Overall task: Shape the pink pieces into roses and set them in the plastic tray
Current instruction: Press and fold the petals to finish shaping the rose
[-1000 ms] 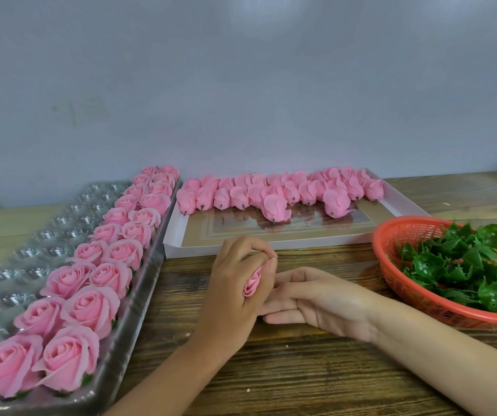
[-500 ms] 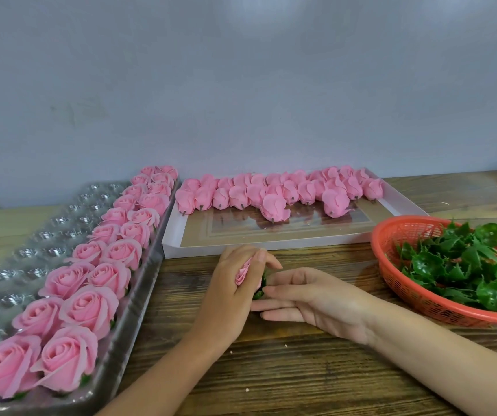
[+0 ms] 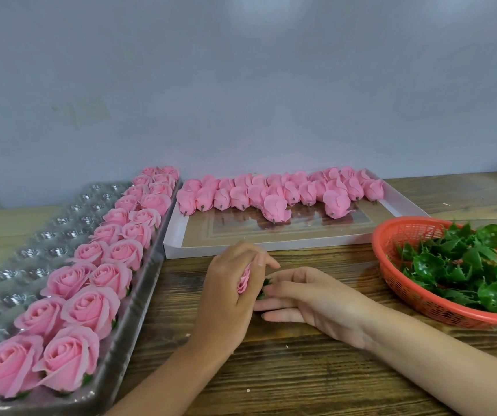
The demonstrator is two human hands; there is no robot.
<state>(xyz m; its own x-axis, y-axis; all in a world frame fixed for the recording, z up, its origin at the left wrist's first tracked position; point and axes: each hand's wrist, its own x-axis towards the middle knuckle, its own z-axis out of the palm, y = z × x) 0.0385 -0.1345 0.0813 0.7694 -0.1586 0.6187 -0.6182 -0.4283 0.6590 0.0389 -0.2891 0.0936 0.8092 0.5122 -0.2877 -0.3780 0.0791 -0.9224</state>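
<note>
Head view, left hand: the left hand (image 3: 229, 292) is curled with its fingers (image 3: 260, 261) clamped round a pink bud (image 3: 243, 284), held just above the desk (image 3: 316, 364).
Head view, right hand: the right hand (image 3: 313, 298) lies low on the desk, its fingertips (image 3: 271, 291) pinched together on a green calyx (image 3: 262, 288) at the bud's base.
Plastic tray: the clear plastic tray (image 3: 127, 334) at left carries two rows of finished roses (image 3: 91, 307) along its right side; the cups further left stand empty.
Supply: unshaped pink pieces (image 3: 274, 193) are lined up at the back of a white cardboard box (image 3: 271, 244); more green calyxes (image 3: 463, 265) fill an orange basket (image 3: 415, 298).
Handling: the petals look thin, soft, light and easily creased, so I would hold the bud loosely round its sides and press only at the base, where the calyx seats.
Writing: no brand, label or lettering can be read anywhere.
</note>
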